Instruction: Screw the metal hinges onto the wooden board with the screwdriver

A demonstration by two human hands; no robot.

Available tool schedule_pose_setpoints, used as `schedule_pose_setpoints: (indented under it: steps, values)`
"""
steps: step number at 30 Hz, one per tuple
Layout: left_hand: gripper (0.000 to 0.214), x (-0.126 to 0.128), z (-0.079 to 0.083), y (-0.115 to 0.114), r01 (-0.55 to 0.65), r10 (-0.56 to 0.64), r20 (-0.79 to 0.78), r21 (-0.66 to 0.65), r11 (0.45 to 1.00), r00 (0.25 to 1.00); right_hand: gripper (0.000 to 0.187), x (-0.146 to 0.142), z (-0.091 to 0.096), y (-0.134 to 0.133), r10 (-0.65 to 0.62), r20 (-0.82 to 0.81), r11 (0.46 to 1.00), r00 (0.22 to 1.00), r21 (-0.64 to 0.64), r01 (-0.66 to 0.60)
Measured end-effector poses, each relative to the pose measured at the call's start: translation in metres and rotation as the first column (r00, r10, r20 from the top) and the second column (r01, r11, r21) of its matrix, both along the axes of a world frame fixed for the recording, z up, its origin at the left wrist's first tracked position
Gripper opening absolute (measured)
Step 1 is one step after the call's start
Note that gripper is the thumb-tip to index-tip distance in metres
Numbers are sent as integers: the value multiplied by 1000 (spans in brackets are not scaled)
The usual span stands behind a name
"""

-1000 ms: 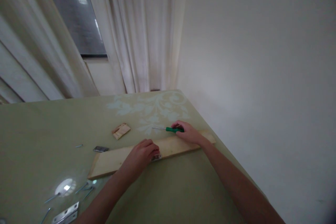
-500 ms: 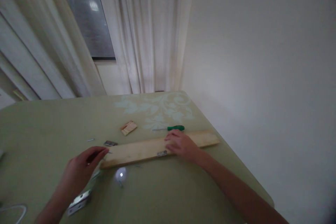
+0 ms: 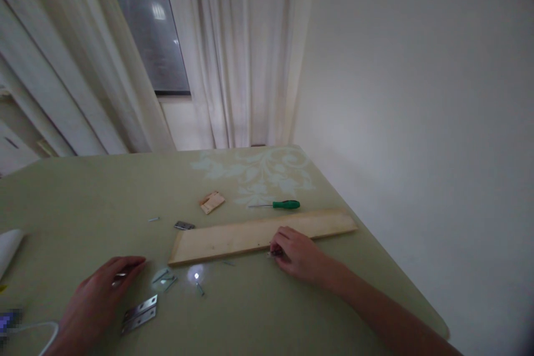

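Note:
A long wooden board (image 3: 250, 236) lies across the table. My right hand (image 3: 298, 253) is at its front edge, fingers closed around a small metal hinge (image 3: 274, 254), mostly hidden by them. Away from the board, my left hand (image 3: 102, 292) hovers low at the left with curled fingers; a shiny bit of metal, apparently a screw (image 3: 119, 275), shows between them. Near it lie a larger silver hinge (image 3: 140, 313) and several screws on a small clear packet (image 3: 164, 279). A dark hinge (image 3: 184, 226) rests behind the board's left end.
Behind the board are a green-handled screwdriver (image 3: 286, 204) and a small wood piece (image 3: 212, 202). Loose screws lie on the table (image 3: 334, 300), one in front (image 3: 199, 288) and one at the back left (image 3: 154, 219). A white cable (image 3: 52, 329) curves at lower left.
My right hand has taken the small hinge off the board and come toward the front edge. My left hand has moved from the board's left end, back and to the left.

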State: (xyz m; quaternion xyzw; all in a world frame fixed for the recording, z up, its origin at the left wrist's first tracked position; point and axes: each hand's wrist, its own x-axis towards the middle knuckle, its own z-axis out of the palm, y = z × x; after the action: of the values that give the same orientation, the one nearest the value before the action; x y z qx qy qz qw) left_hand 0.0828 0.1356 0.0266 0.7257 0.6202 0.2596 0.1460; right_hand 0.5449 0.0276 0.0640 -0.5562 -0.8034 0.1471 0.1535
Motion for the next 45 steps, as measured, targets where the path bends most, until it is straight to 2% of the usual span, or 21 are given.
schedule_pose_setpoints:
  steps: [4,7,11,13,16,22,25,28,30,31,34,36,39,45]
  values:
    - [37,13,-1,1,97,-80,-107,162,982,991,12,0,1,-28,41,-36,998,999,-53,-43]
    - [47,49,1,3,270,-241,-149,221,937,959,14,8,-1,-34,-18,-47,1000,999,-22,17]
    - [53,117,12,9,529,-494,-240,113,841,836,35,42,-1,-17,-205,-44,974,978,88,208]
    - [58,143,19,13,599,-565,-274,52,799,778,50,62,-2,-6,-252,-22,962,967,107,253]
    - [60,162,27,21,631,-612,-268,-21,776,744,67,82,-6,2,-253,8,964,968,92,251]
    - [65,162,24,29,632,-629,-215,-66,772,747,73,88,-11,0,-227,48,971,973,87,223]
    - [66,160,24,28,647,-640,-191,-32,762,745,75,88,-11,1,-206,74,974,976,106,198]
    - [70,156,32,24,656,-637,-207,33,754,742,82,92,-4,-2,-195,96,974,976,135,181]
    - [72,151,43,19,650,-617,-240,92,754,749,83,97,8,-9,-194,111,960,975,224,165]
    - [73,149,50,16,645,-605,-251,125,754,756,82,98,17,-13,-188,126,940,974,310,141]
    - [76,140,75,4,622,-570,-255,242,744,781,87,100,49,-29,-175,170,832,970,553,53]
    - [80,135,92,-4,602,-547,-254,312,735,798,91,97,72,-39,-184,199,792,963,609,25]
    - [84,128,112,-14,586,-522,-268,372,720,810,93,90,98,-49,-196,236,772,952,636,1]
    - [78,124,139,-23,627,-537,-324,401,668,779,89,86,118,-55,-208,273,702,939,710,-51]
